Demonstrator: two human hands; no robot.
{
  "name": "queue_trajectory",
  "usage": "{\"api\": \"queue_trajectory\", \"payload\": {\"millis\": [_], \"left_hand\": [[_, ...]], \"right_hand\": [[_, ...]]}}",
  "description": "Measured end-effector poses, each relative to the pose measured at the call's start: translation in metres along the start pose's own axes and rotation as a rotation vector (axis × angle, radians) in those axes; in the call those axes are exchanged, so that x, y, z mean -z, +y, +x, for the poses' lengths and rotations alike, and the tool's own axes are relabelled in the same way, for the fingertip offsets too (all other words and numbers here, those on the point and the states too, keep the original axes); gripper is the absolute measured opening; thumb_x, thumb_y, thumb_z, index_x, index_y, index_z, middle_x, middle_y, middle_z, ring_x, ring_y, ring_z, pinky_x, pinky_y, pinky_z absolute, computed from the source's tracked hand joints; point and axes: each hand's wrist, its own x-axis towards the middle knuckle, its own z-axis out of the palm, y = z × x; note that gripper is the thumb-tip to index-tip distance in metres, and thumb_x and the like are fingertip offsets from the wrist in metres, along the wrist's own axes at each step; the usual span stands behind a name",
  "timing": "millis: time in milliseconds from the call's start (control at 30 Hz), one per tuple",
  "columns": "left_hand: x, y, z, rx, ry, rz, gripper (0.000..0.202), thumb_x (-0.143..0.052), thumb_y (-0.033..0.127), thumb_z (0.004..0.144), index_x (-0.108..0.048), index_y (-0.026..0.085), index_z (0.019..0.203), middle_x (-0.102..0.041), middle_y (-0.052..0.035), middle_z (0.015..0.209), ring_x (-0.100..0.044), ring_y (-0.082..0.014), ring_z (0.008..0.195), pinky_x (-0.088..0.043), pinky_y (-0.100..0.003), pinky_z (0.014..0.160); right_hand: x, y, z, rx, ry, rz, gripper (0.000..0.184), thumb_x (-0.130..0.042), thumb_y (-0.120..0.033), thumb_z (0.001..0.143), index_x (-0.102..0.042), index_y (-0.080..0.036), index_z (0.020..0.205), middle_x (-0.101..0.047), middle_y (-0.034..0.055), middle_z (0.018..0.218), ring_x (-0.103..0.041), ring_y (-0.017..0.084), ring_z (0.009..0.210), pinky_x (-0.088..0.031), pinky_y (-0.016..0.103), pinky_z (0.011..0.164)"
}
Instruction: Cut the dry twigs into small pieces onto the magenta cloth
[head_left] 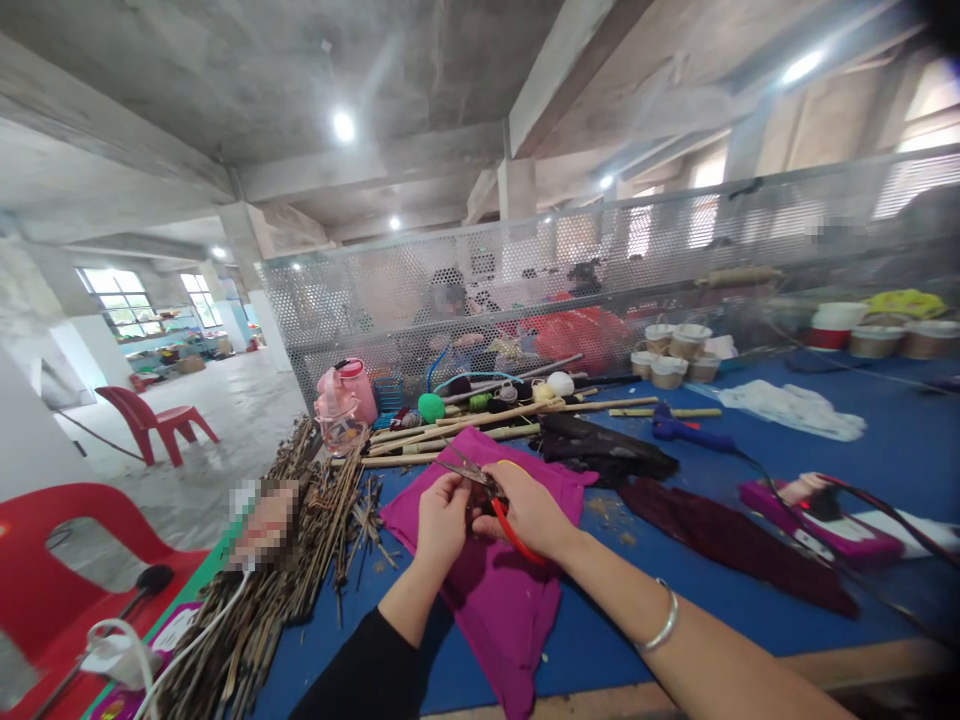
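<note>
Both my hands are over a magenta cloth spread on the blue tabletop. My right hand is wrapped round a pair of scissors with red handles, whose metal blades point up and left. Close against the blades, my left hand is closed in a pinch. What lies between its fingertips is too small to make out. Left of the cloth is a heap of thin dry twigs. A black cloth and a dark maroon cloth lie to the right.
Wooden sticks, yarn balls and a pink jug line the back, before a perforated metal screen. Blue glue gun, purple power strip and several tubs stand right. A red chair is left.
</note>
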Motion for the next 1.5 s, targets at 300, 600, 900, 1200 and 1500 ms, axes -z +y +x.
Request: {"api": "queue_trajectory", "payload": {"millis": [300, 600, 900, 1200, 1500], "left_hand": [[-0.002, 0.003, -0.002, -0.08, -0.048, 0.033, 0.023, -0.058, 0.031, 0.072, -0.066, 0.013, 0.085, -0.07, -0.0075, 0.082, -0.063, -0.0182, 0.071, -0.049, -0.027, 0.066], [-0.005, 0.007, -0.005, -0.067, -0.054, -0.012, 0.022, -0.06, 0.027, 0.07, -0.068, 0.013, 0.084, -0.07, -0.0065, 0.08, -0.062, -0.0169, 0.068, -0.048, -0.026, 0.065], [-0.005, 0.011, -0.009, -0.042, 0.002, 0.021, 0.021, -0.061, 0.028, 0.068, -0.069, 0.013, 0.08, -0.068, -0.0034, 0.067, -0.06, -0.0142, 0.057, -0.045, -0.021, 0.052], [-0.004, 0.011, -0.006, -0.043, -0.016, -0.028, 0.025, -0.06, 0.03, 0.069, -0.068, 0.014, 0.087, -0.069, -0.0044, 0.072, -0.061, -0.015, 0.059, -0.048, -0.023, 0.054], [-0.001, 0.008, -0.006, -0.08, 0.003, 0.117, 0.022, -0.056, 0.032, 0.072, -0.067, 0.013, 0.073, -0.064, -0.0018, 0.059, -0.05, -0.01, 0.045, -0.035, -0.018, 0.042]], "right_hand": [[-0.004, 0.001, -0.001, -0.024, 0.025, 0.016, 0.043, -0.063, -0.051, 0.069, -0.055, -0.019, 0.097, -0.061, 0.0064, 0.088, -0.056, 0.021, 0.08, -0.042, 0.031, 0.07], [-0.01, 0.002, 0.001, 0.014, 0.06, -0.019, 0.051, -0.064, -0.054, 0.066, -0.054, -0.016, 0.097, -0.058, 0.0079, 0.085, -0.054, 0.021, 0.078, -0.042, 0.032, 0.069], [-0.003, 0.003, 0.0, 0.018, 0.007, 0.066, 0.043, -0.063, -0.052, 0.069, -0.057, -0.019, 0.096, -0.063, 0.0054, 0.085, -0.058, 0.019, 0.078, -0.043, 0.028, 0.068], [-0.005, 0.007, -0.001, -0.015, -0.038, 0.111, 0.038, -0.058, -0.049, 0.074, -0.057, -0.018, 0.096, -0.066, 0.0054, 0.083, -0.061, 0.018, 0.074, -0.043, 0.025, 0.064], [-0.003, 0.002, 0.0, -0.01, -0.041, 0.015, 0.049, -0.064, -0.047, 0.068, -0.053, -0.018, 0.106, -0.061, 0.0074, 0.094, -0.057, 0.02, 0.083, -0.043, 0.03, 0.072]]}}
